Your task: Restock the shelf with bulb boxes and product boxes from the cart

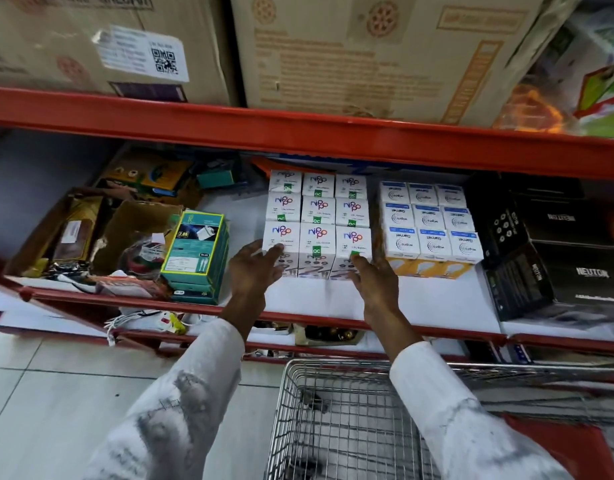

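Note:
A block of white Nippo bulb boxes (317,220) stands three wide and three deep on the white shelf board (309,299). My left hand (253,268) lies flat against the front left box, fingers spread. At the front right box, my right hand (374,277) touches the face with open fingers. Neither hand grips a box. To the right stands a similar block of white and blue Wipro bulb boxes (431,225). The wire cart (333,424) is below my arms, and the part I see holds no boxes.
A stack of teal product boxes (196,251) stands left of my left hand, with open cartons of loose goods (91,233) beyond. Black Neuton boxes (554,258) fill the right. Large brown cartons (367,53) sit on the red shelf (298,133) above.

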`<action>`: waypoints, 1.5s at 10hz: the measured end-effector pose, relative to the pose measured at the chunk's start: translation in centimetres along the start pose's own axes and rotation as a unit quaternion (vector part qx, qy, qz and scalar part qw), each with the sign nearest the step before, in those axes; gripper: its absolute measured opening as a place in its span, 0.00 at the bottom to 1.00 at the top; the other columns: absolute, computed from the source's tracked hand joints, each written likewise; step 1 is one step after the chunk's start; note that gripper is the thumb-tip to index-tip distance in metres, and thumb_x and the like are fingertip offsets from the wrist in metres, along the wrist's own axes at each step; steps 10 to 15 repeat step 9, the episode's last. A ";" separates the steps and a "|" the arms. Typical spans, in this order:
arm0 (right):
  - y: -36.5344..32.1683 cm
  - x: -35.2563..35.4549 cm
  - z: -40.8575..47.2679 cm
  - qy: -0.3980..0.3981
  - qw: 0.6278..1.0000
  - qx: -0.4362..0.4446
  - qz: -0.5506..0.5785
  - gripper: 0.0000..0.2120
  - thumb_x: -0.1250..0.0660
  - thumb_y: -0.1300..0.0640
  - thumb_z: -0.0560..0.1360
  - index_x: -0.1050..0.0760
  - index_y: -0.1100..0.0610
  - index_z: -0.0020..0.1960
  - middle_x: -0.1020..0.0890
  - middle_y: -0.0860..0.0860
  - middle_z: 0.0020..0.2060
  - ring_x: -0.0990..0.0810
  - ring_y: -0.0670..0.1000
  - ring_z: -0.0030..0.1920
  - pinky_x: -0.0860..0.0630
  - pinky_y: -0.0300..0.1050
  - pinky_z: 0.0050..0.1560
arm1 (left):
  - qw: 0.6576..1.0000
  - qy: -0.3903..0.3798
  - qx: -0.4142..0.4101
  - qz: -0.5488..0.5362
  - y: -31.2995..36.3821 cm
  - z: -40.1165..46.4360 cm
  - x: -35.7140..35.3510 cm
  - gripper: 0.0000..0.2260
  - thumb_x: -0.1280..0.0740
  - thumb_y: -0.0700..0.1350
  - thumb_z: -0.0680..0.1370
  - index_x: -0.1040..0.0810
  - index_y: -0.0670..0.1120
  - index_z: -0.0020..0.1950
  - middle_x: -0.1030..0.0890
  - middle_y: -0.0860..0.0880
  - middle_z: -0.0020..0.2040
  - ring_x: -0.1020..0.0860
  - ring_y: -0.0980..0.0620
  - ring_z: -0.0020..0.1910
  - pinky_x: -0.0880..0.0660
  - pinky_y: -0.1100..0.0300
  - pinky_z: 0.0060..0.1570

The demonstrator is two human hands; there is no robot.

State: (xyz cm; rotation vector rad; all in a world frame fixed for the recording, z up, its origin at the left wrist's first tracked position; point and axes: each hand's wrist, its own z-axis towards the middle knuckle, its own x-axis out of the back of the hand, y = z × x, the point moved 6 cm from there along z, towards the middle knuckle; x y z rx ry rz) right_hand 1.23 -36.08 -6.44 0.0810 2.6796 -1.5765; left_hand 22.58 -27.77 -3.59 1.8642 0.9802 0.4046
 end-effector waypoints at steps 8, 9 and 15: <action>-0.6 0.2 -0.5 -0.009 1.000 0.016 -0.015 0.26 0.27 0.46 0.69 0.24 0.48 0.65 0.18 0.54 0.58 0.18 0.51 0.50 0.21 0.49 0.53 | 0.986 0.016 -0.079 0.148 0.6 -0.7 0.6 0.33 0.23 0.52 0.70 0.29 0.44 0.71 0.23 0.38 0.68 0.22 0.40 0.63 0.22 0.47 0.61; -0.9 3.4 -2.2 0.098 0.993 0.060 -0.017 0.22 0.26 0.43 0.66 0.25 0.44 0.58 0.18 0.52 0.59 0.19 0.51 0.53 0.21 0.58 0.59 | 0.933 0.056 -0.235 0.268 3.6 -5.0 0.6 0.29 0.25 0.52 0.72 0.29 0.44 0.70 0.23 0.41 0.66 0.23 0.41 0.63 0.25 0.52 0.63; -0.9 3.4 -2.2 0.098 0.993 0.060 -0.017 0.22 0.26 0.43 0.66 0.25 0.44 0.58 0.18 0.52 0.59 0.19 0.51 0.53 0.21 0.58 0.59 | 0.933 0.056 -0.235 0.268 3.6 -5.0 0.6 0.29 0.25 0.52 0.72 0.29 0.44 0.70 0.23 0.41 0.66 0.23 0.41 0.63 0.25 0.52 0.63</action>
